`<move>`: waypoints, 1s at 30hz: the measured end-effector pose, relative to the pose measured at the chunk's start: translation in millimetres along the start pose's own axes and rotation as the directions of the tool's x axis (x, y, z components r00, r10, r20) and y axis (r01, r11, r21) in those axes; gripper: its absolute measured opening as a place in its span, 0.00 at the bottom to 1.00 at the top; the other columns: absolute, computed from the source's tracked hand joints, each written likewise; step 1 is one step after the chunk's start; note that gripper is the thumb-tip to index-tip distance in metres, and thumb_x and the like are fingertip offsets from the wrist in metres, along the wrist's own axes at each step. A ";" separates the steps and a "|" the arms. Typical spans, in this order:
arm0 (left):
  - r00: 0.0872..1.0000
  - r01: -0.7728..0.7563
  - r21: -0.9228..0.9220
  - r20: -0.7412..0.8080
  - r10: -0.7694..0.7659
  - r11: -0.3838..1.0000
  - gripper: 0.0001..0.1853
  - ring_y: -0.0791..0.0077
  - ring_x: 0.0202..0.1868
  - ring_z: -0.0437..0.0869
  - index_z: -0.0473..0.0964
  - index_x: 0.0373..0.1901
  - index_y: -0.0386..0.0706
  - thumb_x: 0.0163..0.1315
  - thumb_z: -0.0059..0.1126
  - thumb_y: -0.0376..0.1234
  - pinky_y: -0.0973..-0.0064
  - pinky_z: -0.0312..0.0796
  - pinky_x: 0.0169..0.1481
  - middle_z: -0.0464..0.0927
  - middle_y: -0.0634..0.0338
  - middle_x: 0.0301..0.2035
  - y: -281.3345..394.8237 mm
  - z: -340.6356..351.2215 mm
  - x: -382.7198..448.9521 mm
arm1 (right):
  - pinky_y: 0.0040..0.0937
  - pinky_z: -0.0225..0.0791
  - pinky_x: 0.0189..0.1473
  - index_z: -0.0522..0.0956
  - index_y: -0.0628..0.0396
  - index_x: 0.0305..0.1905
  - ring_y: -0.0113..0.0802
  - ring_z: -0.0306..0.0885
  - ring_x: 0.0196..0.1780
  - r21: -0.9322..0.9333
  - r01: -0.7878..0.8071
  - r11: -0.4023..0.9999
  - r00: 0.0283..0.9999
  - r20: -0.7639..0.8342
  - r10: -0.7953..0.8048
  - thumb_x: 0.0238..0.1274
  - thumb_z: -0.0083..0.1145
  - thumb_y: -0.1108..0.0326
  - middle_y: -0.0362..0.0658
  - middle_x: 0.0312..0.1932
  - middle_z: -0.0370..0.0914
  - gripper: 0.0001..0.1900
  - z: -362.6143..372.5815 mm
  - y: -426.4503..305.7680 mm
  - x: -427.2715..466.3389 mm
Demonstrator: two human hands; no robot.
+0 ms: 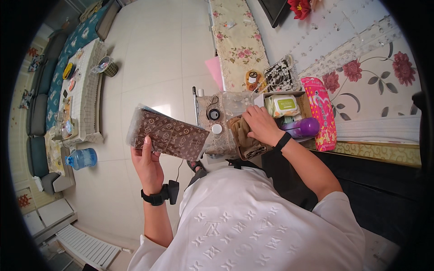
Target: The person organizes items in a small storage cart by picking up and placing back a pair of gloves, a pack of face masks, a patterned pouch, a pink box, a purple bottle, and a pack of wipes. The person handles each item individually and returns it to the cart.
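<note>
My left hand [149,162] holds a flat stack of brown patterned pieces [169,135] in clear plastic, its thumb on top; a light-blue edge shows behind them. My right hand [262,123] reaches over a small brown box [240,154] and touches the folded brown cloth items [239,128] inside. Whether the fingers grip the cloth is hard to tell. Beside that box, a larger open box [298,94] contains a pack of wipes [284,105] and a purple bottle [301,128]. A black round object with a strap [214,114] and a white round cap [216,128] lie on the lace cover [222,144].
A pink printed package [320,115] leans by the wall. Farther back are a black-and-white patterned item [279,74] and a flowered runner [237,37]. Across the tiled floor stand a blue water jug [83,159], a waste basket [110,67] and a cloth-covered table [86,98].
</note>
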State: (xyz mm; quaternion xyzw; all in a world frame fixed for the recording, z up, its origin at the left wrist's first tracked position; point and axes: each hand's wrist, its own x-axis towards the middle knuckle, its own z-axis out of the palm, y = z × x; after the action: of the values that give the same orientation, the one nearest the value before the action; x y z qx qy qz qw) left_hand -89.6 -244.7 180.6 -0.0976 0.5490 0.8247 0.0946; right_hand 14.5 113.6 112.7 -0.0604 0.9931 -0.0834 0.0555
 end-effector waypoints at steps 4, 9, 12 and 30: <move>0.999 -0.019 -0.006 0.038 0.019 1.000 0.16 0.82 0.47 0.84 0.73 0.62 0.46 0.77 0.62 0.34 0.78 0.74 0.45 0.83 0.66 0.52 0.0 2.4 3.1 | 0.44 0.70 0.59 0.79 0.60 0.46 0.51 0.75 0.59 0.053 -0.058 0.997 0.998 -0.020 0.059 0.42 0.81 0.67 0.51 0.53 0.73 0.25 5.0 0.6 2.7; 0.998 -0.017 -0.028 0.062 0.019 0.999 0.15 0.82 0.49 0.84 0.74 0.63 0.45 0.78 0.61 0.32 0.78 0.75 0.47 0.83 0.66 0.53 -0.5 19.9 6.9 | 0.45 0.71 0.58 0.80 0.60 0.41 0.51 0.76 0.55 0.122 -0.078 0.990 0.997 -0.016 0.080 0.44 0.79 0.67 0.52 0.49 0.75 0.20 1.1 1.2 -1.0; 0.997 -0.004 -0.022 0.080 0.006 1.000 0.18 0.79 0.53 0.84 0.73 0.64 0.42 0.76 0.63 0.32 0.75 0.79 0.55 0.82 0.63 0.55 -3.2 38.7 10.3 | 0.46 0.70 0.58 0.80 0.59 0.39 0.51 0.76 0.55 0.173 -0.088 0.981 0.996 0.019 0.086 0.46 0.78 0.67 0.50 0.45 0.77 0.17 -4.1 1.9 -7.5; 0.978 -0.107 0.049 0.185 0.096 0.993 0.21 0.77 0.55 0.80 0.72 0.66 0.40 0.74 0.66 0.30 0.74 0.75 0.59 0.81 0.61 0.55 -19.1 106.9 13.6 | 0.50 0.70 0.60 0.75 0.57 0.43 0.54 0.78 0.52 0.460 0.083 0.884 0.994 0.031 -0.109 0.47 0.71 0.71 0.50 0.43 0.78 0.18 -14.0 -16.2 -50.7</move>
State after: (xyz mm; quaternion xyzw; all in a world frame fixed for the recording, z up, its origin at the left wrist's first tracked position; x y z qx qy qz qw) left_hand -103.7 -138.0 200.5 0.0093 0.5663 0.8174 0.1050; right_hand 64.6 106.6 134.4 -0.0970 0.9393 -0.3162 0.0916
